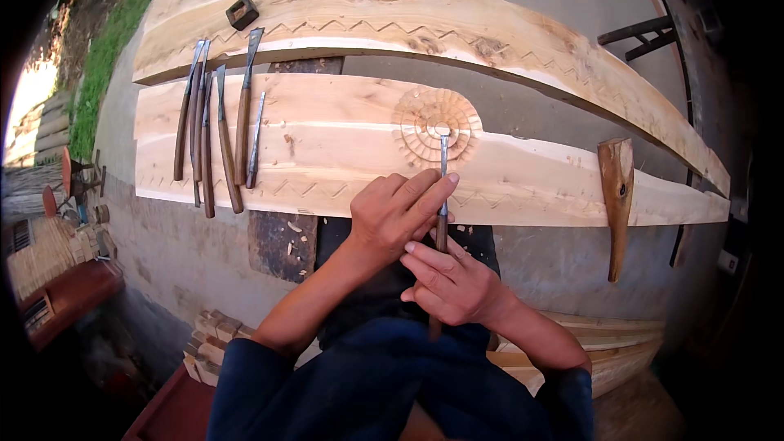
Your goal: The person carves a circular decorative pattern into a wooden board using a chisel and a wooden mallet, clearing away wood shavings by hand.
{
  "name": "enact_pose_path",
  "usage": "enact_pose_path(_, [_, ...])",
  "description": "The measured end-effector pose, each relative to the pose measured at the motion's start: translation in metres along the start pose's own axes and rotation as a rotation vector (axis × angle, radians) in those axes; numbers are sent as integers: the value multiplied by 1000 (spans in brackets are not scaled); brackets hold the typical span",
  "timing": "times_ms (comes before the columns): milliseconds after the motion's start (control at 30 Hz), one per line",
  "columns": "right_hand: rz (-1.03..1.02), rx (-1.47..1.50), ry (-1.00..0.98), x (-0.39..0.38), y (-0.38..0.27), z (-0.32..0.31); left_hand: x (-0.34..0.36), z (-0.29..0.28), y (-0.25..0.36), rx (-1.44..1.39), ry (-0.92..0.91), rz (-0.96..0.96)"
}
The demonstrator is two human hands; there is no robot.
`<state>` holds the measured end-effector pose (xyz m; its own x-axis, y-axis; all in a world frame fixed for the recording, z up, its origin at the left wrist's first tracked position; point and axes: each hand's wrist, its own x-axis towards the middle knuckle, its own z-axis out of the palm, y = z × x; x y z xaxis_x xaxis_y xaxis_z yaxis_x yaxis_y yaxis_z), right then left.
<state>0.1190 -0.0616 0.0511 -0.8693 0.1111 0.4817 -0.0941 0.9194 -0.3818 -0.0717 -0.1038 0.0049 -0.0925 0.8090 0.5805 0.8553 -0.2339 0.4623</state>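
Note:
My left hand has its curled fingers on a chisel, around where blade meets handle. Just below it, my right hand grips the wooden handle. The blade's tip rests near the middle of a carved round rosette on the nearer pale plank, which also bears a zigzag line. Several other chisels lie at that plank's left part. A wooden mallet lies across its right part.
A second carved plank with a spiral and zigzag lies beyond, holding a small dark block. Both rest on dark supports. Stacked timber lies at lower right, wood offcuts at lower left, grass beyond the left edge.

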Motion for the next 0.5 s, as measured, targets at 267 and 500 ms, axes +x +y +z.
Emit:
enact_pose_path(267, [77,86,69,31,-6,7,6,-34,-18,128,-75,-50])
enact_pose_path(500, [79,144,140,55,0,34,5,-39,-39,-83,-86,-98])
